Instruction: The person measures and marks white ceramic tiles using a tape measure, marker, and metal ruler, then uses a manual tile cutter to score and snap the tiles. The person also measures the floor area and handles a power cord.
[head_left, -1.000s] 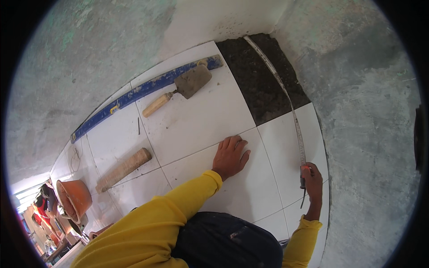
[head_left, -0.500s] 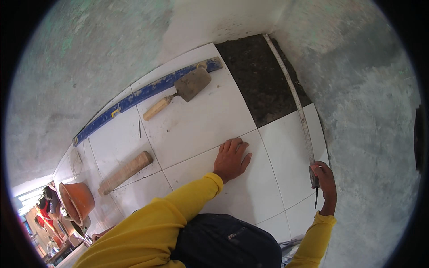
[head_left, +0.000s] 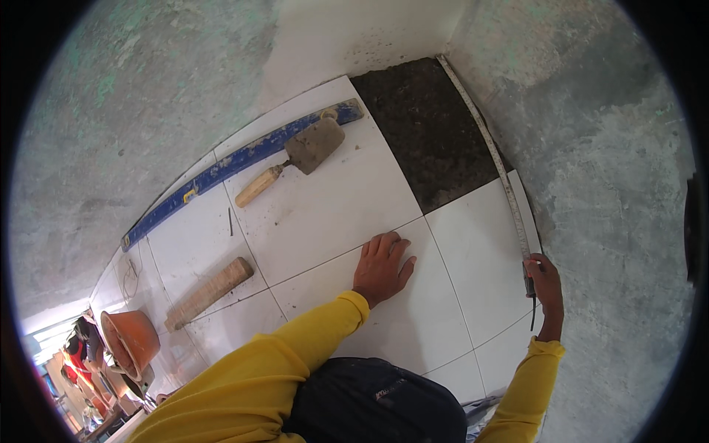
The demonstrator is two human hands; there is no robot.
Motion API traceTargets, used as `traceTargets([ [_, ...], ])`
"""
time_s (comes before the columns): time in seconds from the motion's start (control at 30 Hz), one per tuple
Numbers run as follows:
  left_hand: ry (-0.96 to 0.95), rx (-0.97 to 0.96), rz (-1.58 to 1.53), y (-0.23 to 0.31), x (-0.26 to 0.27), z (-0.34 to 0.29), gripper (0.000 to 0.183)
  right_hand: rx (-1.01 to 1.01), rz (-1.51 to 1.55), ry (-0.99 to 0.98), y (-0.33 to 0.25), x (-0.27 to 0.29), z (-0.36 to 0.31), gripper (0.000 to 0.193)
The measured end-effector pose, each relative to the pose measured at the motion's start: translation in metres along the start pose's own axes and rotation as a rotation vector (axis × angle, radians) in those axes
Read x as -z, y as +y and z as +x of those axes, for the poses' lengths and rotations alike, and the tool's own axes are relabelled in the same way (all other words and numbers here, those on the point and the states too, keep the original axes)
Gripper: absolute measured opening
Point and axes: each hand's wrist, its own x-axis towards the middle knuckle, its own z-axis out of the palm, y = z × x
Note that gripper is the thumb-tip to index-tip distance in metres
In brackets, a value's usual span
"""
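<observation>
My right hand point(head_left: 545, 279) is closed round the case of a tape measure point(head_left: 529, 285) beside the right wall. Its pale blade point(head_left: 476, 111) runs out over the white tile and along the right side of a dark bare patch point(head_left: 428, 133) up to the far corner. My left hand point(head_left: 382, 269) lies flat on a white floor tile point(head_left: 413, 317), fingers spread, holding nothing. Ahead of it to the left, a trowel point(head_left: 314, 145) with a wooden handle rests on the tiles, its blade partly over a blue spirit level point(head_left: 244, 156).
A wooden block point(head_left: 210, 293) lies on the tiles at left, with a thin dark strip point(head_left: 230, 221) farther off. An orange bucket point(head_left: 133, 341) lies tipped near the left edge. Grey plastered walls point(head_left: 605, 184) bound the floor on the right and far left.
My right hand has moved slightly forward and right with the tape measure case, bringing the blade closer to the right wall. The left hand stays in place.
</observation>
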Motion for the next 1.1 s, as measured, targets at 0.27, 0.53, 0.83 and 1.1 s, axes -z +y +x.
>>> traceTargets([
  [0.27, 0.019, -0.003, -0.009, 0.001, 0.002, 0.0, 0.041, 0.095, -0.053, 0.07, 0.004, 0.002, 0.012, 0.027],
  [0.53, 0.026, -0.002, -0.004, 0.001, 0.0, 0.0, 0.041, 0.177, -0.137, 0.125, 0.022, 0.009, 0.025, 0.031],
  [0.83, 0.007, 0.011, 0.01, 0.003, -0.005, 0.002, 0.041, 0.331, -0.338, 0.302, 0.044, -0.001, 0.047, 0.04],
  [1.1, 0.025, -0.02, 0.01, 0.001, -0.006, 0.001, 0.04, 0.456, -0.37, 0.395, 0.054, -0.007, 0.054, 0.035],
])
